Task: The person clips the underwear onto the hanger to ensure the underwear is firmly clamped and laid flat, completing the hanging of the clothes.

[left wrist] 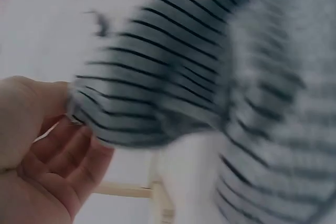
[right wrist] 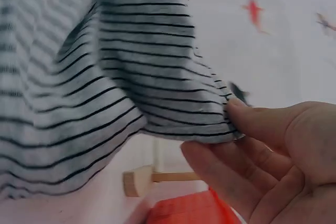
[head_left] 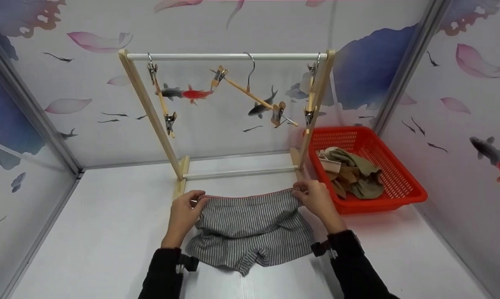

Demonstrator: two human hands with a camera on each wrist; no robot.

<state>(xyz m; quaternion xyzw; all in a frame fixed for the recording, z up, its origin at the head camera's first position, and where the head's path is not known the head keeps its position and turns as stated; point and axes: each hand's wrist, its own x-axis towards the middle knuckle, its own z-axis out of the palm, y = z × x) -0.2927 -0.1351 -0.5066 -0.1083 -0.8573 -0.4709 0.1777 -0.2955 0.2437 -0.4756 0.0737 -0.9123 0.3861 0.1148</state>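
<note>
A pair of striped shorts (head_left: 250, 224), grey-white with dark lines and a thin red edge along the waistband, is stretched between both hands. My left hand (head_left: 185, 214) pinches the waistband's left corner between thumb and fingers. At the other corner, my right hand (head_left: 318, 201) pinches the waistband the same way. The leg openings hang toward the front. In the left wrist view the striped cloth (left wrist: 142, 87) runs from the thumb and fingertips. The right wrist view has the cloth corner (right wrist: 210, 119) between thumb and fingers.
Behind the shorts stands a wooden rack with a white rail (head_left: 225, 56). A clip hanger (head_left: 250, 93) hangs tilted mid-rail, with another hanger (head_left: 162, 99) at the left and one (head_left: 310, 97) at the right. A red basket (head_left: 403, 195) at the right holds crumpled clothes (head_left: 359, 174).
</note>
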